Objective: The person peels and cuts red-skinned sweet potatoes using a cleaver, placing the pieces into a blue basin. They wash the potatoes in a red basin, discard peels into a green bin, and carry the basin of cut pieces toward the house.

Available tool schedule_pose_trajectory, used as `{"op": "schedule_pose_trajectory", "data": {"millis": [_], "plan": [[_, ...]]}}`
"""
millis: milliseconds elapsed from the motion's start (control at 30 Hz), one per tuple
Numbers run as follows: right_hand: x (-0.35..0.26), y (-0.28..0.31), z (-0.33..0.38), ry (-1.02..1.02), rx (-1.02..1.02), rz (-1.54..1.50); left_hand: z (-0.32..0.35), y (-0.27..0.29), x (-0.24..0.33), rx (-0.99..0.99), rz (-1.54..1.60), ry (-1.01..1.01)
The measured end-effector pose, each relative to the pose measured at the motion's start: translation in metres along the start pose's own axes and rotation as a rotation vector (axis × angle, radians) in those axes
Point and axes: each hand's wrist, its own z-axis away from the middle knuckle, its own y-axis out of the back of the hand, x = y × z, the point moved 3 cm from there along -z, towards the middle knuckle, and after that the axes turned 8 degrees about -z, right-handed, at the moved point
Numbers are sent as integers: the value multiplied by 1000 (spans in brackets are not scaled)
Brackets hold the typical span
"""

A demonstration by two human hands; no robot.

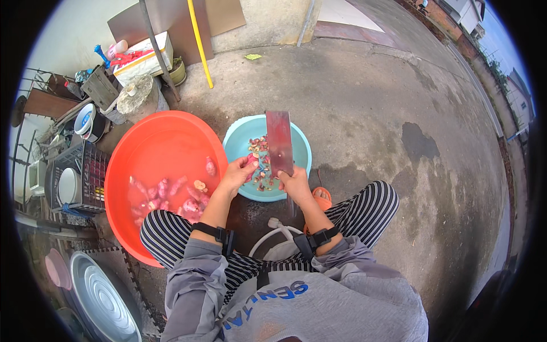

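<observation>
Left hand (pixel 241 171) near red basin (pixel 156 139)

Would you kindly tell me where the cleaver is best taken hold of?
I'd probably grip the cleaver at its near end, coming from the wearer's side, where the right hand holds it: its broad, flat blade extends away.

Could not see handle of cleaver (pixel 279 137), covered by right hand (pixel 294 183). Saw only parts of pinkish piece (pixel 251 161), mostly hidden in left hand (pixel 240 172). Could not judge contact with cleaver. Found chips (pixel 259 144) in turquoise basin (pixel 302 151) too small to identify, partly covered by cleaver. Found tubers (pixel 163 187) in red tub (pixel 148 128) blurred under water (pixel 176 159). Saw orange sandal (pixel 322 202) only partly, behind right forearm (pixel 318 216). Saw metal basin (pixel 103 296) cut off at lower edge. Found houses (pixel 468 12) too small for detail.
</observation>
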Motion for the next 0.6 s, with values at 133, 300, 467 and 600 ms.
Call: {"op": "schedule_pose_trajectory", "data": {"millis": [133,300,467,600], "plan": [[-17,-7,5,334,-33,241,-1,-1,0,-12,-47,-53],[-28,-21,15,604,-57,462,0,-5,1,24,-116,-120],[-31,-25,20,722,-62,567,1,-5,6,75,-401,-218],[-10,-14,8,679,-47,594,1,-2,9,124,-368,-231]]}}
